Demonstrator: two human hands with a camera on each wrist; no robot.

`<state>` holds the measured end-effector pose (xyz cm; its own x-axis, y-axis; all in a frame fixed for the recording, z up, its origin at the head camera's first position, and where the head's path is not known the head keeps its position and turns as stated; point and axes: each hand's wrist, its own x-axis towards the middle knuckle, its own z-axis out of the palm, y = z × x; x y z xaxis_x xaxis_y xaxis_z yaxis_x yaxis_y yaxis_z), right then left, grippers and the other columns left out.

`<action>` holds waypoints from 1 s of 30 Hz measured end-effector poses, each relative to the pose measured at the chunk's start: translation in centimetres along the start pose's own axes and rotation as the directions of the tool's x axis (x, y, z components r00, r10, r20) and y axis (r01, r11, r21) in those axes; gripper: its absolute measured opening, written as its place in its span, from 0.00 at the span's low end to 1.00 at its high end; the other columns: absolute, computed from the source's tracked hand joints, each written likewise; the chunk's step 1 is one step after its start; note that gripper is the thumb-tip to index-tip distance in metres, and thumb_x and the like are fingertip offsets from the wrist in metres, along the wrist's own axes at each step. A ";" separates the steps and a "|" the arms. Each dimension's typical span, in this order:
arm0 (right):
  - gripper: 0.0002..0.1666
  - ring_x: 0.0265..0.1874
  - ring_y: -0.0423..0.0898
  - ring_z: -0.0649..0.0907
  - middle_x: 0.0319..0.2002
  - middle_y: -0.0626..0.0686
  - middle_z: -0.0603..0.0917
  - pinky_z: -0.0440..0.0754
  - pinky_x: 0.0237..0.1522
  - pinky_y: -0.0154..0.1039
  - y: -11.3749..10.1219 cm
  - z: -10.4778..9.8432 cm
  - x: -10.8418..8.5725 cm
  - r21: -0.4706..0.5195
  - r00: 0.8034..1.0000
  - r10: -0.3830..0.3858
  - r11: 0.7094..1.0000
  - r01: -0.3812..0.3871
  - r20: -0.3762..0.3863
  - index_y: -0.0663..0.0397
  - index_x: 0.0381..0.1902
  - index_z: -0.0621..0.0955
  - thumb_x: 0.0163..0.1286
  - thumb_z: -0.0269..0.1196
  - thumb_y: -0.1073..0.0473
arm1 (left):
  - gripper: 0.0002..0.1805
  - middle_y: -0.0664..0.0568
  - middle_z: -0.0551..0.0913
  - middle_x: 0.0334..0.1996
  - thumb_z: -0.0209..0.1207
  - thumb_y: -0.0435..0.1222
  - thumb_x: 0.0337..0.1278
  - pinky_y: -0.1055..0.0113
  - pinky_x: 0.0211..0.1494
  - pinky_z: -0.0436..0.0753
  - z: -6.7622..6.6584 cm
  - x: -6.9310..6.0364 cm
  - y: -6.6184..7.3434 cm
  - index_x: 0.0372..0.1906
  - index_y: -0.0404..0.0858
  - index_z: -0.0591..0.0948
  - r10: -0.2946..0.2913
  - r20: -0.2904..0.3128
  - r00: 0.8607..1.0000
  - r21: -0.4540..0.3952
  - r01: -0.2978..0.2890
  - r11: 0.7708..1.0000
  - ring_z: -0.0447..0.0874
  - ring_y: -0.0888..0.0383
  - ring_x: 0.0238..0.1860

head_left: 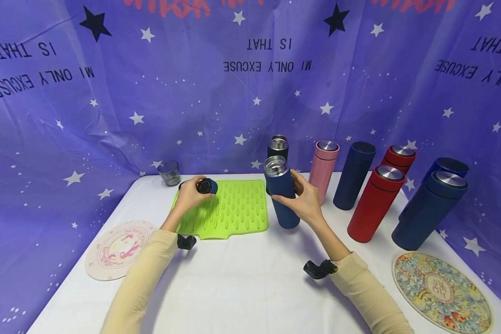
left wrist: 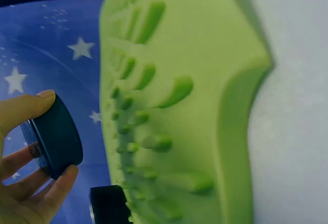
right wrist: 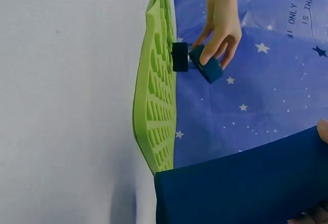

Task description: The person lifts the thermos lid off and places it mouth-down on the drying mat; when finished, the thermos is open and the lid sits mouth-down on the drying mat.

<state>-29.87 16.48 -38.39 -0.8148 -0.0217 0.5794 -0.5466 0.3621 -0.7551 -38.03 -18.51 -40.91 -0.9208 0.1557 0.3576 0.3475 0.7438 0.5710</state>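
Observation:
My left hand (head_left: 189, 196) pinches a dark blue bottle lid (left wrist: 64, 137) by its rim, thumb on one side and fingers on the other. The lid is tilted above the left part of a lime green ridged mat (head_left: 238, 208). A second dark lid (right wrist: 180, 57) stands on that mat beside the hand, mostly covered in the head view. My right hand (head_left: 305, 198) grips a navy thermos bottle (head_left: 282, 191) around its upper body. This bottle is upright, with its steel threaded mouth uncovered. Just behind it stands a black bottle (head_left: 278, 147), likewise lidless and partly hidden.
To the right stand a pink bottle (head_left: 323, 169), a dark navy bottle (head_left: 352, 178), a red bottle (head_left: 373, 206) and several others. A smoky clear cup (head_left: 169, 173) is at the back left. Round mats lie at left (head_left: 118, 250) and right (head_left: 442, 292).

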 end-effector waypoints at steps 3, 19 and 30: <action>0.51 0.51 0.55 0.83 0.53 0.62 0.81 0.80 0.53 0.48 0.2 0.2 0.2 0.033 0.999 0.027 0.999 -0.026 -0.028 0.60 0.66 0.69 0.45 0.80 0.59 | 0.40 0.32 0.77 0.54 0.75 0.39 0.42 0.43 0.60 0.71 0.9 0.9 -0.5 0.62 0.29 0.73 -0.019 0.002 1.000 0.028 0.019 0.999 0.74 0.36 0.56; 0.49 0.52 0.55 0.81 0.53 0.63 0.81 0.77 0.57 0.50 1.9 1.3 1.7 0.174 0.979 0.153 0.976 -0.129 -0.134 0.62 0.64 0.65 0.48 0.78 0.62 | 0.43 0.31 0.73 0.59 0.73 0.44 0.46 0.44 0.60 0.73 2.9 2.6 -1.7 0.66 0.29 0.69 -0.152 0.067 0.986 0.108 0.144 0.984 0.70 0.35 0.59; 0.51 0.56 0.53 0.79 0.58 0.61 0.78 0.75 0.59 0.49 3.5 2.5 3.2 0.190 0.969 0.208 0.965 -0.180 -0.135 0.56 0.66 0.64 0.49 0.78 0.57 | 0.43 0.32 0.72 0.61 0.72 0.45 0.48 0.45 0.60 0.74 3.4 2.5 -1.5 0.67 0.30 0.68 -0.188 0.094 0.978 0.125 0.176 0.976 0.71 0.36 0.60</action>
<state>-34.93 15.39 -39.94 -0.8767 0.1800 0.4461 -0.4173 0.1766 -0.8914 -41.44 -16.98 -43.39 -0.9822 0.0730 0.1730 0.1551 0.8347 0.5284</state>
